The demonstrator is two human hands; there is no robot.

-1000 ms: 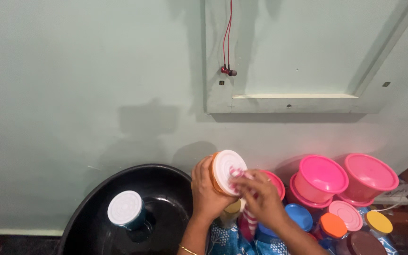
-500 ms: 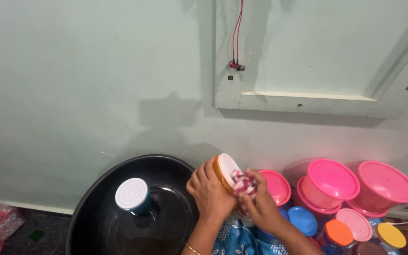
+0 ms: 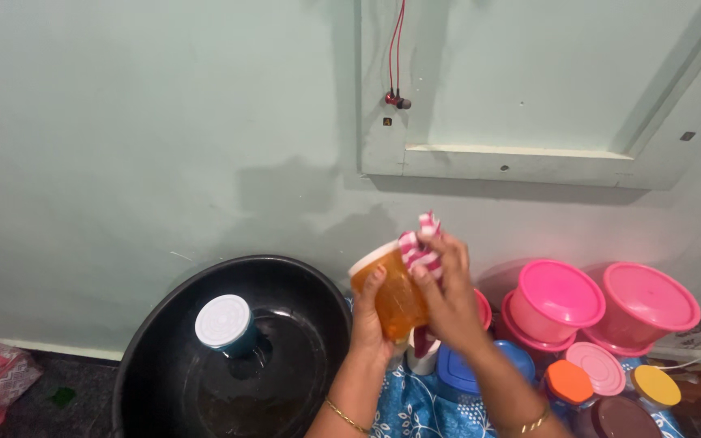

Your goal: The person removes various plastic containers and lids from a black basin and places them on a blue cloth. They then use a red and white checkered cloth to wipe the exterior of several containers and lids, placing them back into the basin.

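My left hand (image 3: pixel 373 324) holds an orange see-through container (image 3: pixel 395 296) with a white lid (image 3: pixel 369 257), tilted so the lid points up and left. My right hand (image 3: pixel 446 296) presses a red-and-white striped cloth (image 3: pixel 420 243) against the container's upper side near the lid. Both hands are above a blue patterned cloth (image 3: pixel 415 410) at the bottom of the view. The container's base is hidden behind my hands.
A black round tub (image 3: pixel 164 341) at lower left holds a teal container with a white lid (image 3: pixel 224 322). Pink bowls (image 3: pixel 553 300) and a pink lidded tub (image 3: pixel 647 296) stand at right, with several small lidded containers (image 3: pixel 602 369). Red earphones (image 3: pixel 396 99) hang on the wall.
The orange container has turned so its lid now faces up-left instead of toward me. My right hand with the cloth has moved up onto its side.
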